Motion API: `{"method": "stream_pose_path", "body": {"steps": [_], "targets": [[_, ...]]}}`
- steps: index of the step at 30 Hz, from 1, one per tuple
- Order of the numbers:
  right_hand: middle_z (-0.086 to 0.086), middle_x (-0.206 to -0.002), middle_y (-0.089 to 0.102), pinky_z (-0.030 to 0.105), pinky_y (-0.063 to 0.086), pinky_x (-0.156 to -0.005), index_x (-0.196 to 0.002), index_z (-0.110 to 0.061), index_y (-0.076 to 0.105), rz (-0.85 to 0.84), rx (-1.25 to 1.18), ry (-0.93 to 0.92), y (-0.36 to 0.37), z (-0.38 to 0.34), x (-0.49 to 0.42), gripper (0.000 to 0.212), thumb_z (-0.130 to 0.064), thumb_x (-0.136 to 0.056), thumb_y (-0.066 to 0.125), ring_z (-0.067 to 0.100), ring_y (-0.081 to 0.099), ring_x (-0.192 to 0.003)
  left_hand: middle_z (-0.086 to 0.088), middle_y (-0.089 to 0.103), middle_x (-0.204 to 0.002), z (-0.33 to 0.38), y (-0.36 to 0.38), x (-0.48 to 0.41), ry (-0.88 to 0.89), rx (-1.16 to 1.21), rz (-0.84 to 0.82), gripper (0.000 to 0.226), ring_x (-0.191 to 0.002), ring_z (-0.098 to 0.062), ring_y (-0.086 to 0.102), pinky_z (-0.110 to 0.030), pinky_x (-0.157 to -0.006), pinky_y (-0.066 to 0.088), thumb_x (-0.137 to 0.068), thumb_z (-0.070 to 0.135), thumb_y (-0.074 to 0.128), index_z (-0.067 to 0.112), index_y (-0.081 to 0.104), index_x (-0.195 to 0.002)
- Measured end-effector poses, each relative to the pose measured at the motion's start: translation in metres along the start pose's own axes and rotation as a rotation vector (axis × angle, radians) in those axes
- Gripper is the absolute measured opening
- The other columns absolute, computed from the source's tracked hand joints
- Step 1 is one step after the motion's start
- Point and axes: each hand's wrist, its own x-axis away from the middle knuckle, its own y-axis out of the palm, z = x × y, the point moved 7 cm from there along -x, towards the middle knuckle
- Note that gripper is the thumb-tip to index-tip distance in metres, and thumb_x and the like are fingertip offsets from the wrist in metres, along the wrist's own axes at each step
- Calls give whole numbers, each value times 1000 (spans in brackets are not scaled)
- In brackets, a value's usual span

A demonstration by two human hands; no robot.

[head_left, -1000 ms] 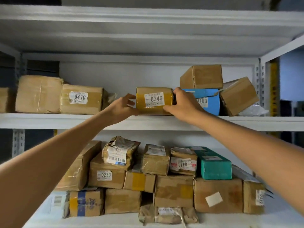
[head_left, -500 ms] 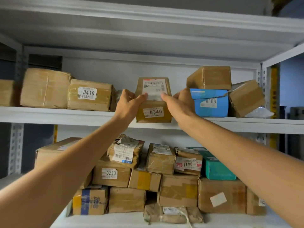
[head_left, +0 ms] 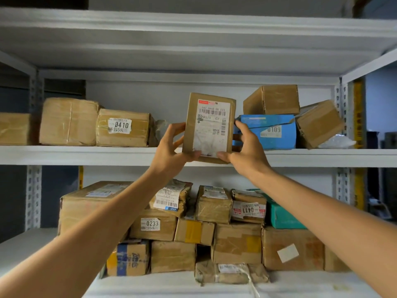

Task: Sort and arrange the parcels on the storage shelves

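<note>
Judged to be mid-placing. Best done by keeping clear of the 0410 parcel (head_left: 123, 127) on the left, lowering the held parcel (head_left: 209, 127) squarely into the gap on the upper shelf (head_left: 75, 154), and stopping short of the blue box (head_left: 268, 132) on the right, part of a loosely piled stack and likely to shift if nudged. Also worth turning a numbered face outward, readable from the front like the neighbours' labels. Held upright, slightly tilted, shipping label toward the camera, bottom edge at the shelf's front lip; could not tell whether resting there or just above. Gripped on the left side by the left hand (head_left: 171, 155), arm stretched up and forward, fingers (head_left: 175, 129) spread along the parcel's left edge, thumb pressed against the lower front. Gripped on the right side by the right hand (head_left: 247, 151), arm likewise raised, fingers (head_left: 241, 126) curled round the right edge, thumb pinching the lower front corner.
</note>
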Motion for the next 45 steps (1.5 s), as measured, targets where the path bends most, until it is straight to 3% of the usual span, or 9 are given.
{"method": "stream_pose_path", "body": {"steps": [8, 12, 17, 23, 28, 33, 38, 40, 45], "targets": [[-13, -125, 48, 8, 39, -82, -147, -24, 31, -10, 30, -59, -13, 1, 13, 90, -2, -74, 79, 1, 42, -114, 0, 50, -139, -6, 7, 9, -36, 32, 3, 86, -124, -25, 53, -42, -88, 57, -68, -9, 77, 23, 40, -139], [-7, -117, 56, 0, 42, -64, -122, -14, 44, 37, 4, -41, -18, 1, 13, 63, -3, -72, 81, 7, 52, -108, -1, 46, -142, -11, 10, 11, -94, 116, -74, 100, -122, -24, 54, -37, -85, 58, -70, -8, 74, 40, 30, -146], [-5, -104, 54, 9, 48, -51, -110, -17, 40, 84, -69, -39, -20, -7, 10, 60, 13, -71, 74, 8, 59, -93, -10, 49, -135, -11, -1, 8, -154, 327, 55, 113, -120, -29, 54, -44, -74, 60, -65, -34, 54, 35, 23, -149], [-3, -101, 59, 12, 52, -54, -100, -15, 43, 63, -167, -63, -16, -7, 10, 55, 19, -67, 71, 6, 60, -92, -18, 52, -133, 3, -7, 10, -90, 243, -27, 93, -123, -34, 51, -31, -70, 57, -52, -22, 58, 13, 44, -137], [4, -93, 68, 17, 54, -56, -99, -8, 52, 85, -477, 153, -15, 3, -2, 37, 23, -79, 58, 10, 64, -81, -5, 54, -130, 15, -15, 12, -87, 120, -25, 89, -118, -17, 56, -34, -83, 51, -57, 16, 82, 34, 46, -137], [11, -96, 67, 27, 55, -61, -102, -7, 52, 68, -626, 336, -5, 15, -8, 17, -1, -91, 62, 18, 66, -77, -3, 53, -119, 26, -16, 18, -139, 89, 101, 95, -104, -20, 62, -30, -72, 57, -48, 38, 88, 44, 44, -132], [5, -93, 70, 26, 53, -62, -100, -10, 59, 125, -568, 288, -3, 6, -9, 19, -14, -86, 71, 18, 68, -80, -11, 63, -114, 26, -18, 16, -158, 20, 194, 55, -84, -17, 68, -29, -61, 57, -73, 44, 70, 25, 52, -122], [0, -88, 69, 29, 53, -72, -92, -17, 65, 114, -564, 226, -3, -1, -10, 3, -15, -89, 65, 17, 66, -83, -12, 67, -108, 24, -18, 13, -237, 45, 196, 38, -88, -17, 69, -34, -67, 57, -91, 45, 56, 16, 58, -115], [-6, -74, 71, 38, 53, -77, -83, -25, 67, -65, -776, 137, -1, -20, -15, 17, -19, -94, 56, 20, 65, -82, -7, 70, -97, 25, -21, 6, -333, 339, 183, 37, -97, -21, 65, -37, -88, 53, -98, 49, 40, 21, 64, -100]]}}
